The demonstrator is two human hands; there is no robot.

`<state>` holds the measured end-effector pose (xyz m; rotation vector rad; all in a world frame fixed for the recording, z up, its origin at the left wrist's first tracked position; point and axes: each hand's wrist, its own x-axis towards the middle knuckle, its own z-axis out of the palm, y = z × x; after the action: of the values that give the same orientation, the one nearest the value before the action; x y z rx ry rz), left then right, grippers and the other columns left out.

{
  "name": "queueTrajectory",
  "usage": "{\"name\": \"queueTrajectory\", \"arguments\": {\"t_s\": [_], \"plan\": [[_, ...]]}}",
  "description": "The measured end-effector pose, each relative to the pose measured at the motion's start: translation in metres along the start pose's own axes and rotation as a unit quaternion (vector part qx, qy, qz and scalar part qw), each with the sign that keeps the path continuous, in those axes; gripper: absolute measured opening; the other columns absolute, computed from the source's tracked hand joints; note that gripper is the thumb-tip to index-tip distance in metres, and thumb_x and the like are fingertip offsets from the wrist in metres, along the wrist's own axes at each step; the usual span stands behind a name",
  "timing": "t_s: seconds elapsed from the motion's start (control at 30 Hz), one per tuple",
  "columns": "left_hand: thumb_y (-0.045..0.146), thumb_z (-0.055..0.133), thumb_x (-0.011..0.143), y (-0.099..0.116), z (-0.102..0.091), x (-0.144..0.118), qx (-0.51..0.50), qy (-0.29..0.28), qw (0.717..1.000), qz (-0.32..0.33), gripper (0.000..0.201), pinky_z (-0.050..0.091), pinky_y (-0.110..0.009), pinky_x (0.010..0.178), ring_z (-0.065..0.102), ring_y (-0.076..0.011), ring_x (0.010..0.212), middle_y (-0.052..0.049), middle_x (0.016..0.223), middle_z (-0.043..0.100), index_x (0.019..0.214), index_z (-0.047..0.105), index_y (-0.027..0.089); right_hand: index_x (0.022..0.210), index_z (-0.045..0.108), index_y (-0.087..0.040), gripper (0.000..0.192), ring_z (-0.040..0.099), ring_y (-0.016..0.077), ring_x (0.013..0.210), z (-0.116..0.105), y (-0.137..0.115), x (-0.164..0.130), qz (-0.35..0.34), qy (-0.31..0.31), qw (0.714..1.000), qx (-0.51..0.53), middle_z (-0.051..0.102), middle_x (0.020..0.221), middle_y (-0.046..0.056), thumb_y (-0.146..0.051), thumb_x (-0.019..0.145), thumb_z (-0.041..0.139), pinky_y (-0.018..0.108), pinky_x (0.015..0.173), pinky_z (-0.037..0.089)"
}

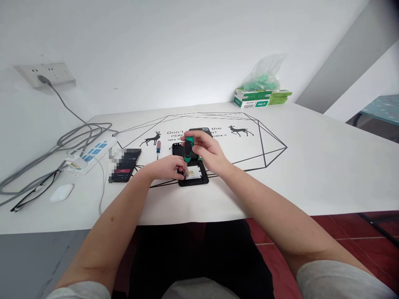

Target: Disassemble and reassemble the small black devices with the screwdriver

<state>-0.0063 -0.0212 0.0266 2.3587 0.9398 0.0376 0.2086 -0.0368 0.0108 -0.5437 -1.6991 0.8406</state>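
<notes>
While right hand [208, 153] grips screwdriver [188, 150], tip hidden behind left hand [170, 168].

1. Both arms bare from wrist to above the elbow; no watch, rings or bands visible on the left hand [168, 168] or the right hand [207, 151].
2. Short light-grey sleeves, lower left and lower right corners of frame.
3. Light-grey shirt hem at bottom centre; dark black trousers above it.
</notes>
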Motion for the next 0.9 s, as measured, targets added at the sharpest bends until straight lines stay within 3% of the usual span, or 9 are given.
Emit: {"name": "queueTrajectory", "arguments": {"t_s": [0.1,0.2,0.3,0.37,0.47,0.67,0.8,0.9], "plan": [[0.021,0.075,0.082,0.0,0.001,0.0,-0.013,-0.002,1.0,0.004,0.02,0.055,-0.031,0.077,0.067,-0.0205,0.087,-0.002,0.093,0.069,0.099,0.086,0.024,0.129,0.072,-0.031,0.035,0.067,0.026,0.12,0.0,0.001,0.002,-0.036,0.016,0.998,-0.047,0.069,0.129,0.009,-0.048,0.099,0.072,0.046,0.096,0.064],[0.022,0.076,0.083,-0.003,0.004,0.0,-0.034,0.008,0.999,0.025,0.015,0.057,-0.034,0.084,0.069,-0.0236,0.096,-0.003,0.097,0.074,0.095,0.085,0.024,0.126,0.073,-0.033,0.045,0.064,0.0217,0.098,0.001,0.003,0.002,-0.052,0.03,0.994,-0.087,0.064,0.117,0.006,-0.05,0.087,0.087,0.04,0.081,0.065],[0.023,0.079,0.084,-0.009,0.006,0.001,-0.038,0.03,0.997,0.055,0.012,0.059,-0.038,0.097,0.069,-0.0266,0.112,-0.006,0.117,0.074,0.093,0.086,0.026,0.133,0.068,-0.033,0.044,0.062,0.018,0.086,0.002,0.003,0.0,-0.027,0.028,0.996,-0.082,0.064,0.112,0.004,-0.042,0.092,0.081,0.038,0.077,0.065],[0.024,0.081,0.083,-0.013,0.008,0.002,-0.026,0.042,0.996,0.075,0.011,0.057,-0.041,0.106,0.065,-0.0291,0.124,-0.007,0.125,0.072,0.093,0.087,0.027,0.14,0.064,-0.033,0.044,0.066,0.0186,0.09,0.002,0.001,-0.002,-0.008,0.01,0.998,-0.062,0.068,0.117,0.005,-0.039,0.097,0.072,0.038,0.078,0.067],[0.024,0.082,0.083,-0.015,0.01,0.003,-0.005,0.052,0.994,0.094,0.01,0.053,-0.045,0.114,0.057,-0.0328,0.136,-0.007,0.121,0.073,0.089,0.088,0.029,0.143,0.062,-0.032,0.042,0.07,0.0222,0.103,0.002,-0.002,-0.002,0.001,-0.023,0.999,-0.032,0.071,0.126,0.008,-0.04,0.102,0.064,0.04,0.081,0.069],[0.025,0.08,0.086,-0.016,0.009,0.003,-0.026,0.038,0.996,0.08,0.009,0.057,-0.045,0.109,0.062,-0.0315,0.129,-0.007,0.125,0.074,0.09,0.088,0.028,0.138,0.07,-0.033,0.046,0.066,0.0242,0.104,0.005,-0.002,-0.002,-0.019,0.0,0.998,-0.063,0.067,0.12,0.008,-0.045,0.094,0.077,0.042,0.078,0.069],[0.024,0.083,0.084,-0.017,0.01,0.003,-0.013,0.054,0.993,0.104,0.006,0.054,-0.044,0.114,0.061,-0.0319,0.134,-0.008,0.125,0.074,0.088,0.087,0.027,0.142,0.067,-0.035,0.044,0.069,0.0253,0.109,0.004,0.001,-0.002,-0.028,0.054,0.996,-0.069,0.068,0.12,0.008,-0.045,0.099,0.069,0.045,0.089,0.068],[0.022,0.082,0.085,-0.018,0.01,0.004,-0.009,0.049,0.995,0.087,0.007,0.052,-0.044,0.115,0.061,-0.0308,0.134,-0.008,0.133,0.073,0.088,0.087,0.027,0.143,0.066,-0.036,0.046,0.069,0.0246,0.108,-0.001,0.005,0.0,-0.036,0.12,0.99,-0.069,0.068,0.121,0.007,-0.045,0.098,0.07,0.043,0.085,0.067]]}}
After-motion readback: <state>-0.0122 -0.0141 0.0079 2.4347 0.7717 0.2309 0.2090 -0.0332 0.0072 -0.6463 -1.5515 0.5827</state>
